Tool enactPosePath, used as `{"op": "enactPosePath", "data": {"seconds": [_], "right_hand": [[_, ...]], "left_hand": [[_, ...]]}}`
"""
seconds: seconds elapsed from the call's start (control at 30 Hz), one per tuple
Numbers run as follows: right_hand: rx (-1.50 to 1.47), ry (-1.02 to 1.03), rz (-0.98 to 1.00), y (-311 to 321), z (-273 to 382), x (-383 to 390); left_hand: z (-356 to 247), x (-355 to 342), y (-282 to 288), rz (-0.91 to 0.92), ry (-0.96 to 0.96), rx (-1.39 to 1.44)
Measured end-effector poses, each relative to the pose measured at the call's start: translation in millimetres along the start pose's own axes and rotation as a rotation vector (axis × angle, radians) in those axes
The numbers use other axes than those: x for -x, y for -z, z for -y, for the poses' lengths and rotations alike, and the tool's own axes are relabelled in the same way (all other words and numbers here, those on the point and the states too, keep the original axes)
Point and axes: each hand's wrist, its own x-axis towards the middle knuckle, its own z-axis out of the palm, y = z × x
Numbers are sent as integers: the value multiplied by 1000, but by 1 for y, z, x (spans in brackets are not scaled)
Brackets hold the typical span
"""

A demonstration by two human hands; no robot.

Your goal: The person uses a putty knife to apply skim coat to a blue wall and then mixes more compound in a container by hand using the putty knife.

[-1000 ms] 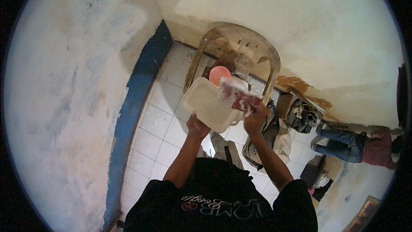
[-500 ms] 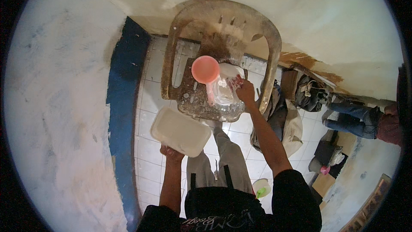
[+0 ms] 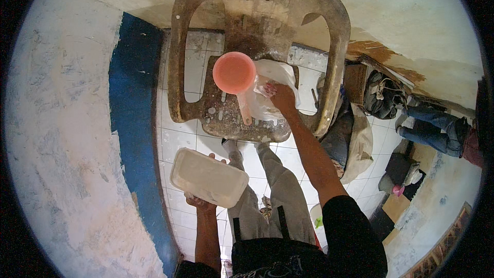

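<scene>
My left hand (image 3: 200, 202) grips a pale rectangular plastic tub (image 3: 209, 177) from below, with fingertips showing past its far rim. The tub is held level-ish, in front of the chair on its left side. On the seat of a stained brown plastic chair (image 3: 178, 56) lies a crumpled white plastic bag (image 3: 266, 111). My right hand (image 3: 280, 95) is at the bag, its whitened fingers bunched in the plastic; the fingertips are partly hidden. A pink dipper (image 3: 234, 73) rests beside the bag, its handle toward me.
A blue-painted strip (image 3: 135, 72) runs along the patchy wall at left. Right of the chair are a pale sack (image 3: 359, 144), a dark bag (image 3: 380, 98) and a person's jeans-clad legs (image 3: 429, 128). White tiles (image 3: 177, 139) cover the floor.
The chair with dipper and bag appears larger and closer. My left hand has lowered the tub slightly. My right hand has moved left over the bag, its fingers bunching more.
</scene>
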Motion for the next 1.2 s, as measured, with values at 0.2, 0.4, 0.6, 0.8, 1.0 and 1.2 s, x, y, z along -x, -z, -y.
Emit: {"op": "enactPosePath", "data": {"seconds": [0.2,0.4,0.6,0.8,1.0,1.2], "right_hand": [[500,185,374,8,45,23],[535,-165,118,-32,73,16],[351,233,-102,-28,24,14],[585,169,118,-26,49,19],[342,116,118,-24,31,12],[399,291,228,-21,18,-4]], "left_hand": [[2,6,3,-6,-39,-78],[1,-1,-3,-88,5,-55],[3,-5,-2,99,-8,-43],[6,0,4,14,-5,156],[3,-5,-7,58,52,-41],[7,-7,-4,48,46,-39]]}}
